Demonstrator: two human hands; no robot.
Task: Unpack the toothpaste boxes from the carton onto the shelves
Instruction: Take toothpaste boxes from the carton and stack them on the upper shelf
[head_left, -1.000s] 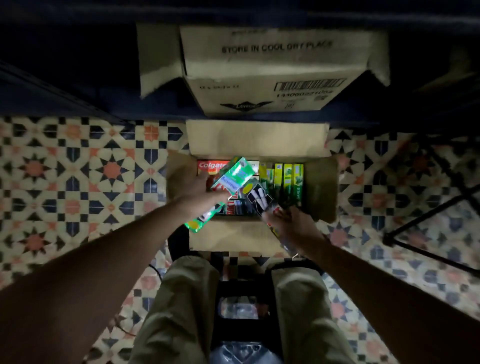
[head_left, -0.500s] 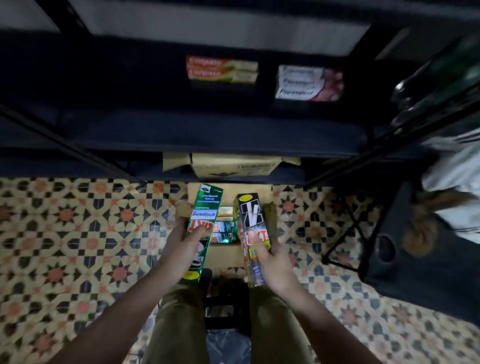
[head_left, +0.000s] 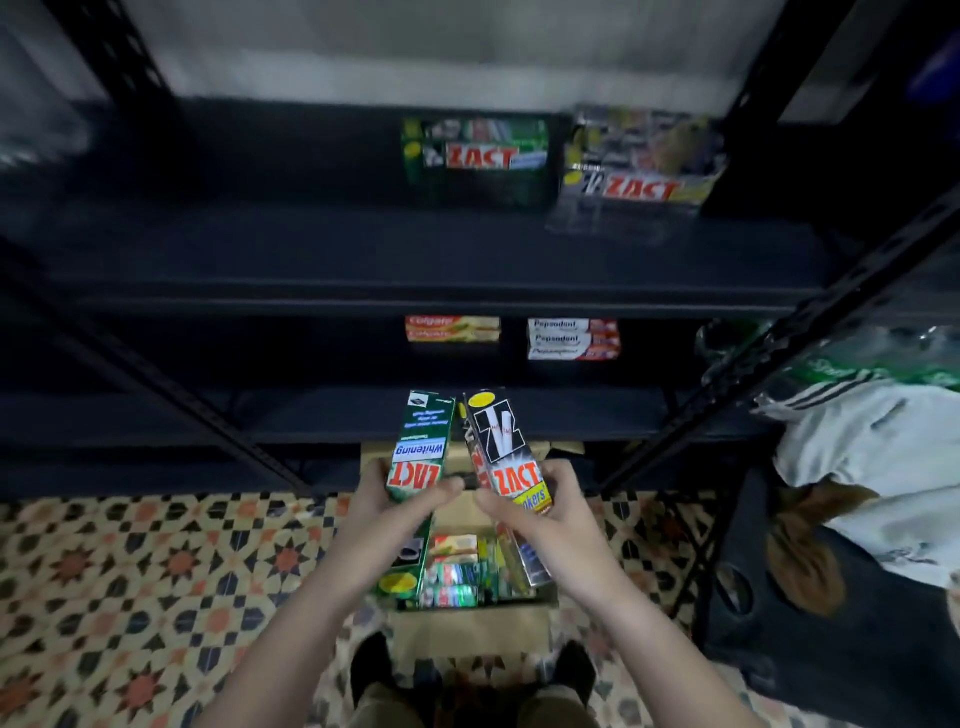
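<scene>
Nearby, Pepsodent boxes (head_left: 573, 339) (mid shelf (head_left: 322, 410)).

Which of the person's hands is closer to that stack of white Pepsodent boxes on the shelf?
Right. The right hand is below the Pepsodent stack, nearly under it; the left hand is below and farther left.

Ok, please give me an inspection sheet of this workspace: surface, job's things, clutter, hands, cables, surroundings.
Surface: patterned tile floor; dark metal shelves.
Job's things: open carton on the floor, still holding boxes; green Zact stack and black Zact stack on the upper shelf; Colgate boxes and Pepsodent boxes below.
Clutter: second carton under the lowest shelf.
Hands: left hand holds a green Zact Whitening box; right hand holds a black Zact box.
Cables: nothing seen.
Surroundings: white cloth at right.
</scene>
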